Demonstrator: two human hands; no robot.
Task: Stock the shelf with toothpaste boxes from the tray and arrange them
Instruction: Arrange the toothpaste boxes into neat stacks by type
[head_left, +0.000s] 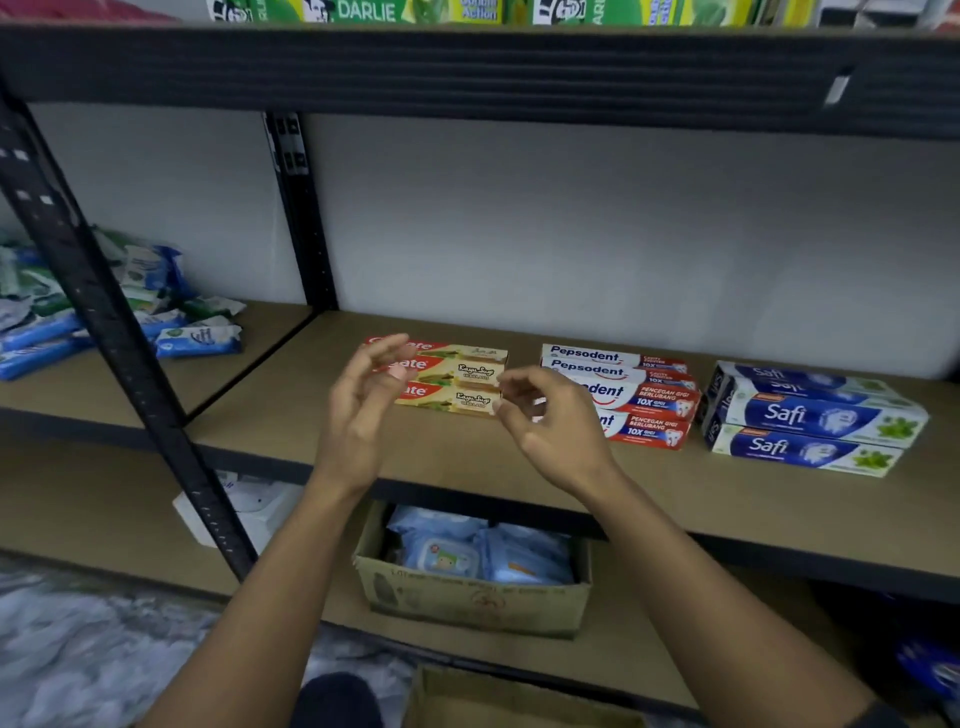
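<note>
Three groups of toothpaste boxes lie on the brown shelf board (467, 457). Red and beige Colgate boxes (457, 382) sit at the left, red and white Pepsodent boxes (639, 395) in the middle, blue and white Safi boxes (815, 415) at the right. My left hand (363, 400) hovers in front of the left end of the Colgate boxes, fingers loosely curled and holding nothing. My right hand (550, 415) hovers between the Colgate and Pepsodent groups, fingers loosely bent, also holding nothing. Whether either hand touches a box I cannot tell. No tray shows.
Black upright posts (119, 332) frame the shelf at the left. Blue and green packets (130, 306) are piled on the neighbouring shelf. A cardboard box (467, 597) of blue wipe packs stands on the lower shelf. Green Darlie boxes (374, 10) line the shelf above.
</note>
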